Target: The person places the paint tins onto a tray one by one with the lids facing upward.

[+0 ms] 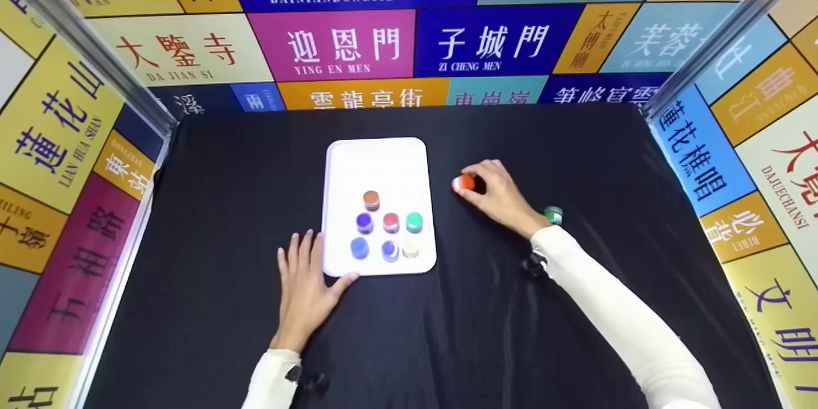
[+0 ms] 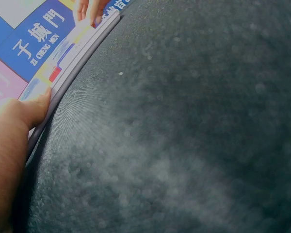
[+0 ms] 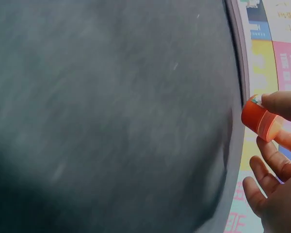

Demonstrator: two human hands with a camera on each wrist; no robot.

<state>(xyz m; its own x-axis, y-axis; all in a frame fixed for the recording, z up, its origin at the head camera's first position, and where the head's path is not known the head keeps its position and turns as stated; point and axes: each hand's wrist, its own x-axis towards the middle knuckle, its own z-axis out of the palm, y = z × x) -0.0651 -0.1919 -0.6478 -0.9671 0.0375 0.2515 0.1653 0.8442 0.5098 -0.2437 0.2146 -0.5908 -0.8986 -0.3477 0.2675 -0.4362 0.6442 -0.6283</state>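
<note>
My right hand (image 1: 501,195) pinches a small orange jar (image 3: 256,116) between thumb and fingers, just off the right side of a white tray (image 1: 377,166). In the right wrist view the jar is tilted, with a pale label on it. My left hand (image 1: 305,294) lies at the tray's lower left corner, fingers spread and straight, thumb on the near edge. On the tray stand several small jars: a brown one (image 1: 371,200), a purple one (image 1: 364,222), a red one (image 1: 390,222), a green one (image 1: 414,222), two blue ones and a pale yellow one (image 1: 410,250).
A dark green jar (image 1: 553,215) is on the black cloth (image 1: 223,204), partly behind the right forearm. Panels with printed characters (image 1: 332,45) stand along the back and both sides. Transparent posts rise at the back corners.
</note>
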